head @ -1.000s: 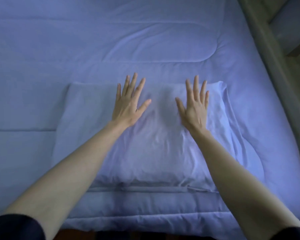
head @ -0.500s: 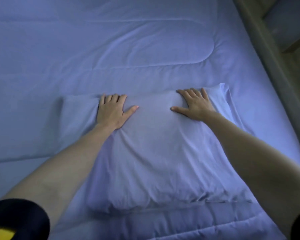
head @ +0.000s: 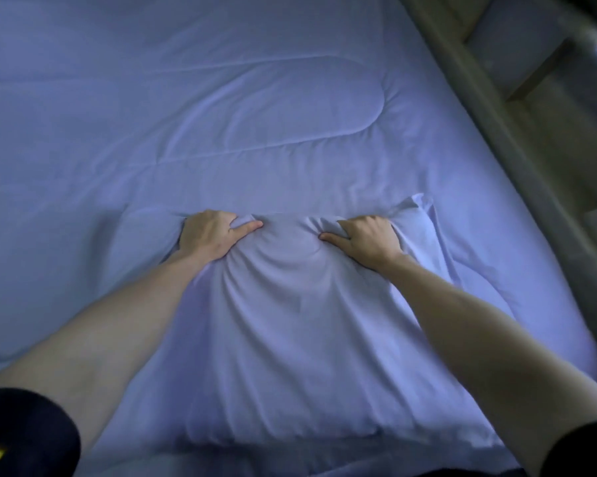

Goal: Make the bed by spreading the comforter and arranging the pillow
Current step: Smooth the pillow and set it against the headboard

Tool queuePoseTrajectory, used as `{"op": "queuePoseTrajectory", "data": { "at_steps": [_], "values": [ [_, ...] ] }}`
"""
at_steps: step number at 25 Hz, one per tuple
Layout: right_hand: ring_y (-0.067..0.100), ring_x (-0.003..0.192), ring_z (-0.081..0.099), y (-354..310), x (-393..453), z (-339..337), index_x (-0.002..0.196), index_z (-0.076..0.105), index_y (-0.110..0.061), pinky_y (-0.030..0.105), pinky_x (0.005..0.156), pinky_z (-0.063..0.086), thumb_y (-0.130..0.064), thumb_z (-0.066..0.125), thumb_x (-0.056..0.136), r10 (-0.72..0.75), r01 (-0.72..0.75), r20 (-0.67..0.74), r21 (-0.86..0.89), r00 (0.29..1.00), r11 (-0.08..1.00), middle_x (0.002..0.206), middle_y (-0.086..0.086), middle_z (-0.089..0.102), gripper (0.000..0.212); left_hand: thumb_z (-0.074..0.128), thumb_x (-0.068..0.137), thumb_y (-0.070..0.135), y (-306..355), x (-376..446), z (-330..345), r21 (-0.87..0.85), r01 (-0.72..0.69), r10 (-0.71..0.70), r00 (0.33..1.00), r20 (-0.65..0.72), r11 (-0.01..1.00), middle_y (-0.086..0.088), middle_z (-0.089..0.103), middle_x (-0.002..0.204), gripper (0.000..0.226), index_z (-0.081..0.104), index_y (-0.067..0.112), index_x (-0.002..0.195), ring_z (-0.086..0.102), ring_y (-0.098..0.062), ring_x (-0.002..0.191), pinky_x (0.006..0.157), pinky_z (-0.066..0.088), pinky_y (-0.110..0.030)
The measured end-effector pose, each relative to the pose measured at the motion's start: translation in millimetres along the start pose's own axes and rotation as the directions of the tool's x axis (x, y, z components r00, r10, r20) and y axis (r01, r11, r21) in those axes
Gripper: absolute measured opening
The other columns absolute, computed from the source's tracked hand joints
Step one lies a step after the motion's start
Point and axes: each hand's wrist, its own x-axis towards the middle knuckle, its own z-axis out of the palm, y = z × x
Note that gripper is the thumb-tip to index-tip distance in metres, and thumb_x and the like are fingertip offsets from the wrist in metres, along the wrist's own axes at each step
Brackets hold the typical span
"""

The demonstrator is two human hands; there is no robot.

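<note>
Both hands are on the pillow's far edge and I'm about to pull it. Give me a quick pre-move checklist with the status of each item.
1. Left hand gripping the pillow: ok, fingers curled into bunched fabric at the far edge.
2. Right hand gripping the pillow: ok, closed on fabric near the far right corner.
3. Grip even: ok, both hands sit about level along the far edge.
4. Comforter spread flat: ok where visible, only shallow creases; left side is out of frame.
5. Pillowcase smooth: not ok, folds radiate from both hands.
6. Pillow's near edge aligned with the bed: cannot tell.
</note>
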Motion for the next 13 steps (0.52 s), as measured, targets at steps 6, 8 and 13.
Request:
{"op": "queuePoseTrajectory", "data": {
  "at_steps": [6,8,13],
  "values": [
    [0.038,0.066,0.057,62,-91,-62,0.053,0.025,-0.016,0.036,0.056,0.029,-0.060,0.046,0.093,0.139,-0.134,-0.093,0.062,0.986,0.989,0.063,0.014,0.061,0.063,0.045,0.079,0.077,123,10,-44,0.107,-0.197,0.202,0.979,-0.034,0.975,-0.013,0.072,0.087,0.064,0.064,0.017,0.068,0.066,-0.034,0.090,0.069,0.046,-0.035],
    [0.037,0.069,0.058,93,-117,-95,0.058,0.034,-0.015,0.036,0.058,0.028,-0.059,0.046,0.093,0.214,-0.205,-0.154,0.071,0.965,0.976,0.067,0.013,0.063,0.057,0.049,0.082,0.071,186,18,-65,0.109,-0.328,0.335,0.940,-0.062,0.939,-0.010,0.073,0.103,0.052,0.074,0.026,0.093,0.066,-0.033,0.099,0.080,0.049,-0.036],
    [0.038,0.077,0.060,184,-169,-172,0.066,0.047,-0.017,0.036,0.059,0.028,-0.058,0.044,0.094,0.360,-0.359,-0.340,0.069,0.869,0.931,0.078,0.013,0.068,0.050,0.057,0.082,0.064,353,52,-98,0.148,-0.532,0.552,0.815,-0.176,0.834,-0.027,0.069,0.094,0.051,0.075,0.019,0.101,0.063,-0.044,0.091,0.076,0.049,-0.040]
  ]
}}
